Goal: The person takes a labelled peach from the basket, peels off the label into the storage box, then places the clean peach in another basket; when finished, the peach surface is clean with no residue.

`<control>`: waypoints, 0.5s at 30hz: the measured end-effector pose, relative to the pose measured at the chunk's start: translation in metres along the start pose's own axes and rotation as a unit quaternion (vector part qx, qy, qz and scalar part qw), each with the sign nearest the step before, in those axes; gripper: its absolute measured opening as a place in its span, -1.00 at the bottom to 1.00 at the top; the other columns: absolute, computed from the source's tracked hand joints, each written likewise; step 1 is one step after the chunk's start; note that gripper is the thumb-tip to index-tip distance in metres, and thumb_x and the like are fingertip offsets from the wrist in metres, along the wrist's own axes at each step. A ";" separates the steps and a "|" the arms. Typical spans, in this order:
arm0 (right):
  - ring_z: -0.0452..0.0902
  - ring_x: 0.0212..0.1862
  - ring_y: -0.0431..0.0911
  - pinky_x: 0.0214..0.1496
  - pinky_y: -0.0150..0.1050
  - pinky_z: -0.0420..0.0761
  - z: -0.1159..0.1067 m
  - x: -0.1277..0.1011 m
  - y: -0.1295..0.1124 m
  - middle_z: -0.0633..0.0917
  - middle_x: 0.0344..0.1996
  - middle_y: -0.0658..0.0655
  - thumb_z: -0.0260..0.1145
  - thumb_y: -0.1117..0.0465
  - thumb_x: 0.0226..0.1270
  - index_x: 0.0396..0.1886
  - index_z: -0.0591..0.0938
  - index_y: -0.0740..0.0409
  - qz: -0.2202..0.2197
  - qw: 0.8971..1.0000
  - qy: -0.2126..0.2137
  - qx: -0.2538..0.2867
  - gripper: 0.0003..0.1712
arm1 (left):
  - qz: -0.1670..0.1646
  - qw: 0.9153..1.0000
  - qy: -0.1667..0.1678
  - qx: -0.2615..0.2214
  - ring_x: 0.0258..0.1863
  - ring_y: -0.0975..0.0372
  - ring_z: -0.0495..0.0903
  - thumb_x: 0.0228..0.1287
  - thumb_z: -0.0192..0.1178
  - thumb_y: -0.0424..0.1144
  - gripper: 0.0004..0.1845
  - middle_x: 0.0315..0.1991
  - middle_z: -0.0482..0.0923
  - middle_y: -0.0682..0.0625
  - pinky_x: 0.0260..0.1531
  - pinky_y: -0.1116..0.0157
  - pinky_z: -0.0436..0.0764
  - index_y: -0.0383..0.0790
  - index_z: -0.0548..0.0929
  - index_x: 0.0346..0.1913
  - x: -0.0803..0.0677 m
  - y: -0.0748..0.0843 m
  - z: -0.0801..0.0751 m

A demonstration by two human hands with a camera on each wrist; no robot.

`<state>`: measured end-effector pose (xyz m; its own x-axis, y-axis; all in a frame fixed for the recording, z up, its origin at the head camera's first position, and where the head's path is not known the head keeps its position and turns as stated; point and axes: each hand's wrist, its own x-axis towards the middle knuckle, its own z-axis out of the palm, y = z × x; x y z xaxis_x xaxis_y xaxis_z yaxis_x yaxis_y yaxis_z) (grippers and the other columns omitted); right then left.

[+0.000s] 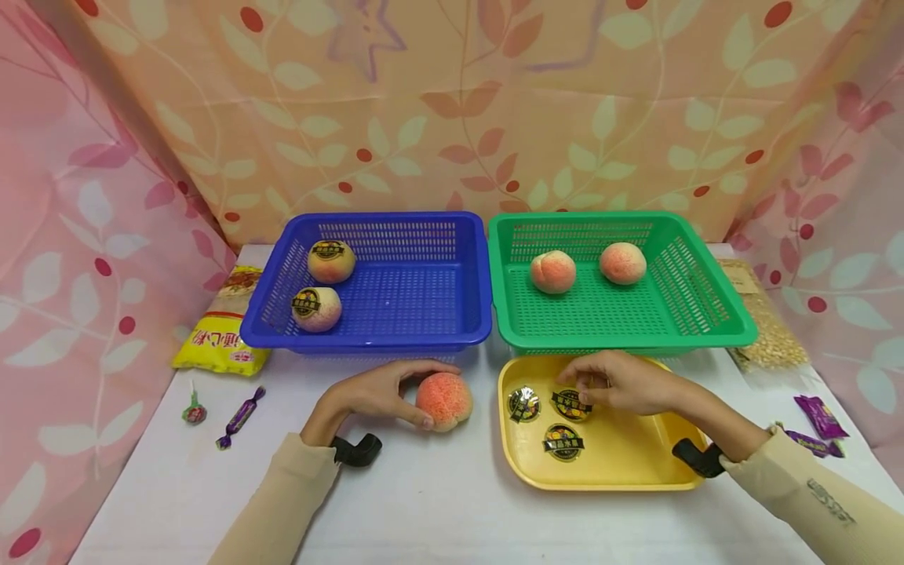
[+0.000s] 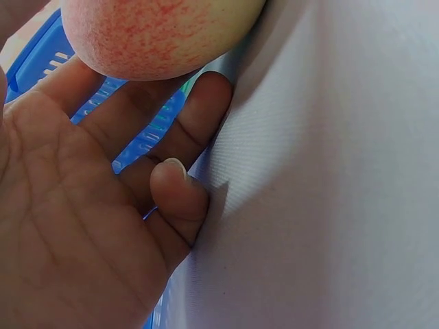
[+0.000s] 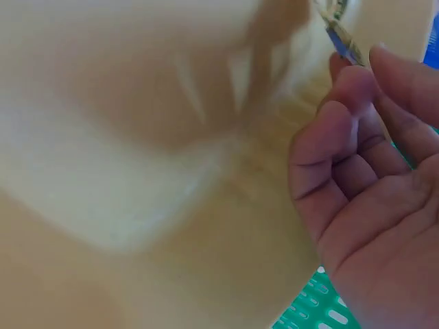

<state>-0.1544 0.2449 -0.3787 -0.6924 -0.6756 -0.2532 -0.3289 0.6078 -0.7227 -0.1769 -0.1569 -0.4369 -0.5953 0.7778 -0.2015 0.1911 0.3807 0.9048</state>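
Observation:
On the white table my left hand (image 1: 384, 390) grips a pink-red peach (image 1: 444, 402), thumb on the near side and fingers behind. In the left wrist view the peach (image 2: 161, 34) sits against the upper fingers, with the little finger curled by the cloth. My right hand (image 1: 625, 384) is over the yellow tray (image 1: 607, 480), pinching the edge of a black-and-gold round sticker (image 1: 570, 405) between thumb and fingers. The right wrist view shows this sticker (image 3: 343, 44) tilted at the fingertips. Two more stickers lie in the tray: one left (image 1: 524, 404), one nearer me (image 1: 563, 442).
Behind stand a blue basket (image 1: 367, 340) with two stickered peaches (image 1: 330, 261) and a green basket (image 1: 621, 342) with two plain peaches (image 1: 553, 272). Left are a yellow packet (image 1: 222, 337), a lollipop (image 1: 194, 410) and a wrapped candy (image 1: 241, 417). Right are a grain bag (image 1: 766, 322) and purple candies (image 1: 821, 416).

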 end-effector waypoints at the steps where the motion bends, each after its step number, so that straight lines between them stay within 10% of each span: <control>1: 0.52 -0.26 -0.26 -0.27 -0.39 0.61 0.000 0.000 0.000 0.73 -0.17 0.07 0.32 0.34 0.41 0.12 0.67 0.26 0.005 1.000 -0.008 -0.003 -0.69 | -0.001 1.000 0.000 -0.001 0.38 0.18 0.41 0.09 0.56 -0.11 -0.17 0.41 0.46 0.14 0.41 0.11 0.40 0.11 0.45 0.46 0.000 0.000 0.000; 8: 0.62 0.01 -0.06 0.03 -0.20 0.67 -0.001 -0.004 -0.002 0.73 0.09 0.10 0.37 0.24 0.38 0.23 0.62 0.22 0.015 0.998 -0.029 -0.060 -0.56 | 0.001 1.000 0.000 -0.002 0.40 0.17 0.40 0.09 0.56 -0.11 -0.16 0.41 0.45 0.14 0.43 0.11 0.37 0.07 0.44 0.47 0.001 0.001 0.000; 15: 0.64 -0.03 -0.07 -0.12 -0.30 0.65 -0.007 -0.012 -0.004 0.71 0.13 0.17 0.36 0.18 0.42 0.26 0.60 0.22 0.024 0.997 -0.046 -0.052 -0.53 | -0.002 1.000 0.004 -0.002 0.39 0.16 0.40 0.08 0.56 -0.12 -0.16 0.41 0.45 0.12 0.42 0.09 0.39 0.08 0.45 0.46 0.000 0.000 0.000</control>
<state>-0.1490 0.2537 -0.3683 -0.6486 -0.6769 -0.3480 -0.3648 0.6777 -0.6385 -0.1763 -0.1568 -0.4366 -0.6021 0.7726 -0.2016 0.1853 0.3808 0.9059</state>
